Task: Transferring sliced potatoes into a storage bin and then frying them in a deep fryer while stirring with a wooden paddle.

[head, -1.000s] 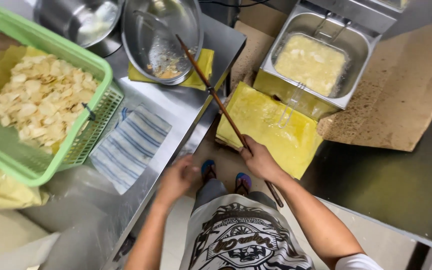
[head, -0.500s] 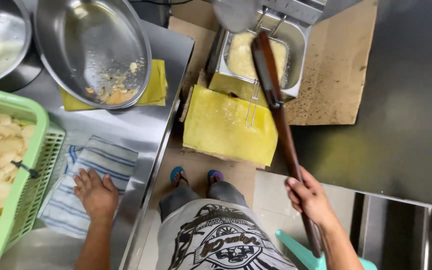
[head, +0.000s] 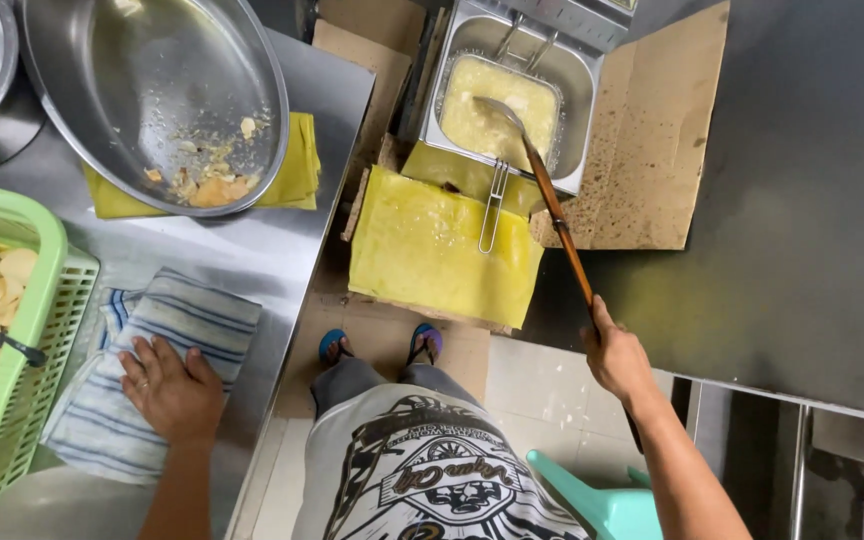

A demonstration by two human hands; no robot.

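Steel counter (head: pixel 252 250), striped cloth (head: pixel 152 360), green basket (head: pixel 22 350), metal bowl (head: pixel 152 90) on yellow cloth (head: pixel 297 175)

Noted: white towel (head: pixel 152 370) with blue stripes at lower left, pale green basket (head: pixel 22 330) at left edge, yellow cloth (head: pixel 297 175) under silver bowl (head: pixel 152 90) at upper left, brown-handled ladle (head: pixel 552 200) over yellow oil in steel fryer (head: pixel 512 100) at top centre.
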